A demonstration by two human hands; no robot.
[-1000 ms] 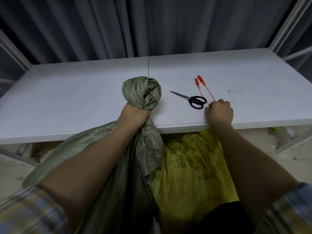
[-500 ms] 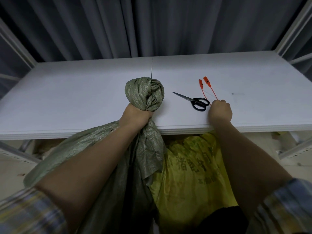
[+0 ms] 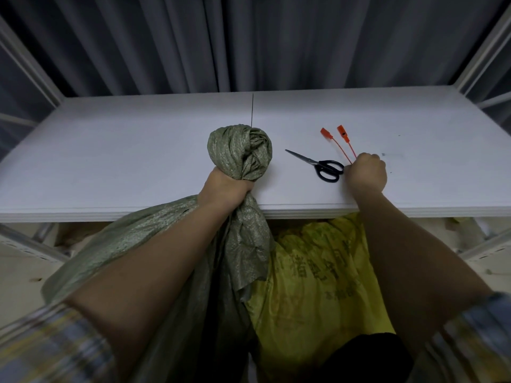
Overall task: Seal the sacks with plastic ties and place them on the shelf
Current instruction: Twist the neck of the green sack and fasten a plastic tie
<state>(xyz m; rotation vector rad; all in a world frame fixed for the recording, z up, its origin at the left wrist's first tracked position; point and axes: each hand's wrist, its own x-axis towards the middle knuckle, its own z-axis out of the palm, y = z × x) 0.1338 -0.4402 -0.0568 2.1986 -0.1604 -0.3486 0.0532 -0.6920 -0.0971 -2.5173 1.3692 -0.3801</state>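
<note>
Left hand [image 3: 225, 189] is gripping the green woven sack's [image 3: 240, 153] bunched neck, fingers clamped round it. Right hand [image 3: 365, 172], at 3 o'clock, is pinching the orange plastic ties [image 3: 343, 140] beside the scissors [image 3: 320, 165].

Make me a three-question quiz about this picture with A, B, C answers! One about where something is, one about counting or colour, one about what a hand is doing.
1. Where are the scissors?
A. On the white shelf
B. On the floor
C. Inside a sack

2. How many orange ties show?
A. Five
B. Two
C. None

3. What is the left hand doing?
A. Resting flat
B. Holding scissors
C. Gripping the green sack by its neck

Answers: 1 A, they lie on the board beside the right hand. 2 B, two orange tags show. 3 C, fingers wrap the bunched neck.
</note>
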